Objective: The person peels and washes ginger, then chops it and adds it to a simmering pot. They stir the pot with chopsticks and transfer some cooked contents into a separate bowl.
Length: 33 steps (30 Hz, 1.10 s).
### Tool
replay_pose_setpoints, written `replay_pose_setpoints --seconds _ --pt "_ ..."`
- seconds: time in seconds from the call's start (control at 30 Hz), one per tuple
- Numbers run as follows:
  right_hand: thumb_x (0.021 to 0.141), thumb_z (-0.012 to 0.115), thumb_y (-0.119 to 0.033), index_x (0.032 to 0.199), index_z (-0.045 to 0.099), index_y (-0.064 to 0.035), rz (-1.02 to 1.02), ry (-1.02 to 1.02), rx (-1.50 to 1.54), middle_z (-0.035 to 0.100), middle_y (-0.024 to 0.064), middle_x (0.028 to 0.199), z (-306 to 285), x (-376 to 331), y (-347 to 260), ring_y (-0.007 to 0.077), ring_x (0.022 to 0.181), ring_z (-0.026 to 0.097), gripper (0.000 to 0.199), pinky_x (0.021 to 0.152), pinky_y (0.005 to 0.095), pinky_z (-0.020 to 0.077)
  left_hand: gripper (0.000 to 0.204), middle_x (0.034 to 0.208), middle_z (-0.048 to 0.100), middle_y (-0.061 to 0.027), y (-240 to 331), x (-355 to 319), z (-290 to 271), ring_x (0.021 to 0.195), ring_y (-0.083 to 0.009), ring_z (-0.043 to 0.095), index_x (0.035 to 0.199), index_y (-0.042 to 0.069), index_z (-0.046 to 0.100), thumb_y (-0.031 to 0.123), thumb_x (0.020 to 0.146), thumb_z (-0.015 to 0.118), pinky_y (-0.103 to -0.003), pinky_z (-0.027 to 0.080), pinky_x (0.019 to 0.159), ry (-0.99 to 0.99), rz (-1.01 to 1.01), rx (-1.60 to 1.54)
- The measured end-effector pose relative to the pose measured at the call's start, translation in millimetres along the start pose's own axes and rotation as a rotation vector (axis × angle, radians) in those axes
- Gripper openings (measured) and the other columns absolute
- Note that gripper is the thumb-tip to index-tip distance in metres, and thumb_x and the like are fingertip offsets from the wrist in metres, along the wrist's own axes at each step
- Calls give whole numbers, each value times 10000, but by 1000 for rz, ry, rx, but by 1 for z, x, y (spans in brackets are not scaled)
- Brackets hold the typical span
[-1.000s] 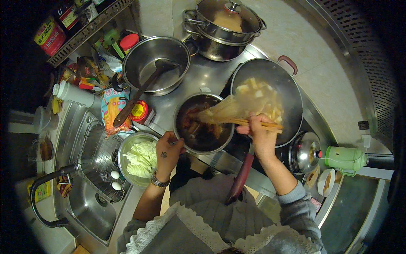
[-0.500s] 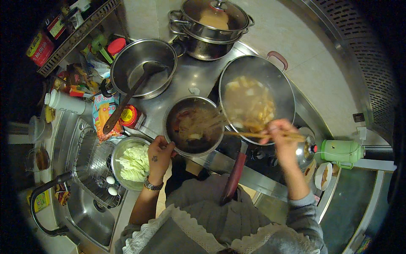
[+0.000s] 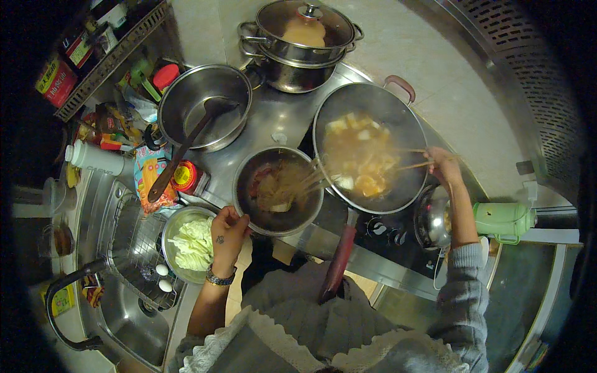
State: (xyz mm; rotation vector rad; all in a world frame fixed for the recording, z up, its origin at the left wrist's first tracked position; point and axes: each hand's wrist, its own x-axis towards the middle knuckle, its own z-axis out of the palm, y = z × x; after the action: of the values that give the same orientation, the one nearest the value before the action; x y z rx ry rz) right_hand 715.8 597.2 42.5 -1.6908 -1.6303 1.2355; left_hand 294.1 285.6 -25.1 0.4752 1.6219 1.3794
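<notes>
My left hand (image 3: 227,234) grips the near rim of a dark bowl (image 3: 278,189) with noodles and bits of food inside, standing on the steel counter. My right hand (image 3: 443,164) holds a pair of wooden chopsticks (image 3: 367,171) that reach left across a large wok (image 3: 368,147) of orange broth with pale chunks. The chopstick tips lie at the bowl's right rim, among the noodles. The wok's red handle (image 3: 339,263) points toward me.
A steel pot with a ladle (image 3: 205,107) stands at the back left, a lidded stacked pot (image 3: 303,38) behind it. A bowl of cut cabbage (image 3: 191,244) sits by the sink (image 3: 118,292) with two eggs. A green flask (image 3: 505,219) lies at right, bottles and packets at left.
The right hand swung from above the wok out to its right side, lowering a lifted mass of noodles; the noodles now lie in the bowl. The left hand stayed on the bowl's rim.
</notes>
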Motion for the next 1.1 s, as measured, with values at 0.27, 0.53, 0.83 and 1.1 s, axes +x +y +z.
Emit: replay_pose_setpoints --seconds 0.27,0.53,0.83,1.1 --pt "807 628 -119 902 567 -17 154 -151 336 614 51 757 76 -1 -10 85 516 526 152 449 191 452 74 645 519 4 -2 -2 -2 547 -66 515 763 24 514 4 795 578 -195 448 484 -13 -9 -38" --pt "809 643 -157 836 568 -62 177 -30 390 571 9 693 104 -8 -3 69 555 533 124 447 188 448 49 645 561 -10 -1 -2 -3 525 -72 538 831 -5 579 22 792 588 -196 430 473 11 75 91" --pt "798 649 -121 808 551 -60 340 15 579 563 4 697 118 -24 5 71 545 557 117 486 152 510 62 640 559 -7 6 -3 -3 537 -67 507 832 -1 584 39 787 597 -200 393 477 45 88 202" --pt "805 625 -99 902 554 -16 382 -26 793 595 57 783 115 -31 15 111 673 605 146 561 190 555 89 625 585 -39 8 0 -1 521 -81 555 822 -31 587 29 763 614 -212 453 465 62 78 86"
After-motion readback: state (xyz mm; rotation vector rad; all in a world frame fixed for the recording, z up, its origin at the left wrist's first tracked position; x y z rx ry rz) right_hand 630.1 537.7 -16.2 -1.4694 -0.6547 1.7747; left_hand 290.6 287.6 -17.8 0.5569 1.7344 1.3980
